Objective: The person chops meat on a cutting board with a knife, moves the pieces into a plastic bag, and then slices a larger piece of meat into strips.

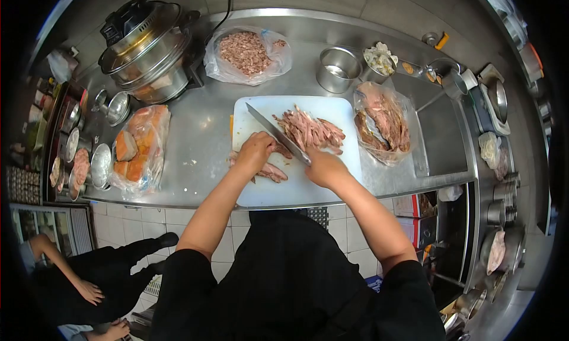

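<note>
My right hand (pixel 327 168) is wrapped round the handle end of a long knife (pixel 274 130), whose blade points up and to the left over the white cutting board (pixel 255 193). Beside the blade, my left hand (pixel 255 152) has its fingers curled on a piece of cooked meat (pixel 283 152). Sliced meat strips (pixel 311 129) lie heaped on the board, right of the blade. More meat pieces (pixel 269 172) rest below my left hand.
Bagged meat (pixel 382 122) lies right of the board and bagged bread (pixel 139 148) at the left. Behind are a bag of diced meat (pixel 244 53), a metal pot (pixel 338 69) and a large cooker (pixel 148 50). A sink (pixel 444 133) is at the right; another person (pixel 89 290) is at lower left.
</note>
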`<state>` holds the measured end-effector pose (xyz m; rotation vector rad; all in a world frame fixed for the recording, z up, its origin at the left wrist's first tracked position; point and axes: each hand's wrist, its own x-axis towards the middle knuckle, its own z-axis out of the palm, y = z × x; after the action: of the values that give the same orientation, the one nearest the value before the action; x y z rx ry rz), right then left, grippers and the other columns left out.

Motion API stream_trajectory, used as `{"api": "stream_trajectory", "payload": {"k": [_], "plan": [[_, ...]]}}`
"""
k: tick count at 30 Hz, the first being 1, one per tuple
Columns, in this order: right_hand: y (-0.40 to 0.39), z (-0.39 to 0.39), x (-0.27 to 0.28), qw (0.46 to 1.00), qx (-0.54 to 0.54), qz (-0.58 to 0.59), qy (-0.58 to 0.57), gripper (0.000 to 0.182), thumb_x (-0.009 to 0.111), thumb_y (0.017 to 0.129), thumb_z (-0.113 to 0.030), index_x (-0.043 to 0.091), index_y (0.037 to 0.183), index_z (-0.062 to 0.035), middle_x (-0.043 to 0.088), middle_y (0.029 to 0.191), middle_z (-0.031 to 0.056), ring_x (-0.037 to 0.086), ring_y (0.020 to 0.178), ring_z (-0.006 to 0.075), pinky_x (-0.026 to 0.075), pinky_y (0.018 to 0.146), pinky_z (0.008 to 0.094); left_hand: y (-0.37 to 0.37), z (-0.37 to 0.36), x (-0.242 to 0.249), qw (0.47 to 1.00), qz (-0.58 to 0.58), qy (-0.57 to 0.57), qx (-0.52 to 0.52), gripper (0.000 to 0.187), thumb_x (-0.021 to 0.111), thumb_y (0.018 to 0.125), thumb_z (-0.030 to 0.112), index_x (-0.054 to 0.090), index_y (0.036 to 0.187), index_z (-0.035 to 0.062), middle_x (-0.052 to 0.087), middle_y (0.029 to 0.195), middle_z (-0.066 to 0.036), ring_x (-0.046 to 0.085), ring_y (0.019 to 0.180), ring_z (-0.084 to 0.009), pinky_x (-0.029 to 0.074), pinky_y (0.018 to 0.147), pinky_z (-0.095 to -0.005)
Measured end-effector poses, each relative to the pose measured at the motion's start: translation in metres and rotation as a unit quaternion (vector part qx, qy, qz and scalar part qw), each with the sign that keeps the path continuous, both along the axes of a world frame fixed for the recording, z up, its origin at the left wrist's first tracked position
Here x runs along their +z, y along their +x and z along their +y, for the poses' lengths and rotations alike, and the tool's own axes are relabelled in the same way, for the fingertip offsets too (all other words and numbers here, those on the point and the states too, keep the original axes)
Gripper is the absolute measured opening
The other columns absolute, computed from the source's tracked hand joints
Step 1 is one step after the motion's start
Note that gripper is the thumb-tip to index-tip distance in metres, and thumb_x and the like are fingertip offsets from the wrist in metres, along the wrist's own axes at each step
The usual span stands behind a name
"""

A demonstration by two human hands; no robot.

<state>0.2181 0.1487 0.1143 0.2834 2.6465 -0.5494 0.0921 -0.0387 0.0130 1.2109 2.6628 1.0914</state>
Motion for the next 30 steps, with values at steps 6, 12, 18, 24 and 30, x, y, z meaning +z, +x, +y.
{"api": "stream_trajectory", "payload": {"k": [6,12,18,24,30], "plan": [[0.009,-0.003,-0.004,0.998,-0.001,-0.055,-0.019,0.037,0.057,0.084,-0.012,0.054,0.119,0.0022,0.067,0.108,0.0268,0.065,0.103,0.0398,0.05,0.09,0.0479,0.004,-0.004,-0.004,1.0,0.009,0.005,0.005,0.01,0.067,0.083,0.008,0.066,0.091,0.0024,0.063,0.093,-0.012,0.059,0.093,-0.0345,0.048,0.082,-0.042],[-0.02,-0.002,-0.025,0.999,0.013,0.03,-0.023,0.036,0.056,0.084,-0.011,0.054,0.118,0.003,0.068,0.104,0.0275,0.066,0.101,0.0403,0.05,0.089,0.0486,0.005,-0.003,-0.002,1.0,-0.004,0.015,0.004,0.01,0.068,0.083,0.009,0.066,0.091,0.0027,0.063,0.093,-0.012,0.059,0.094,-0.0341,0.048,0.083,-0.0415],[-0.002,-0.009,-0.015,0.998,-0.006,-0.01,-0.068,0.037,0.056,0.085,-0.013,0.054,0.117,0.0046,0.067,0.104,0.0291,0.066,0.101,0.0411,0.051,0.088,0.0492,0.006,-0.005,-0.008,0.999,-0.006,0.024,0.022,0.01,0.068,0.082,0.008,0.066,0.09,0.0029,0.063,0.093,-0.011,0.059,0.094,-0.033,0.048,0.082,-0.041],[-0.031,-0.013,-0.03,0.998,0.0,0.039,-0.044,0.035,0.057,0.085,-0.014,0.055,0.116,0.0018,0.067,0.105,0.0271,0.065,0.102,0.0417,0.051,0.089,0.0496,0.003,-0.01,-0.001,0.999,-0.017,0.031,0.005,0.013,0.068,0.083,0.008,0.068,0.095,0.0034,0.064,0.097,-0.01,0.059,0.097,-0.0321,0.048,0.084,-0.0403],[-0.002,-0.002,0.02,0.999,0.038,0.02,-0.022,0.035,0.057,0.085,-0.014,0.056,0.117,-0.0001,0.068,0.106,0.0258,0.065,0.102,0.0411,0.051,0.089,0.0493,0.006,-0.019,0.003,0.999,-0.024,0.002,0.034,0.013,0.068,0.085,0.01,0.066,0.096,0.0038,0.064,0.099,-0.012,0.06,0.099,-0.0334,0.049,0.085,-0.0412]]}}
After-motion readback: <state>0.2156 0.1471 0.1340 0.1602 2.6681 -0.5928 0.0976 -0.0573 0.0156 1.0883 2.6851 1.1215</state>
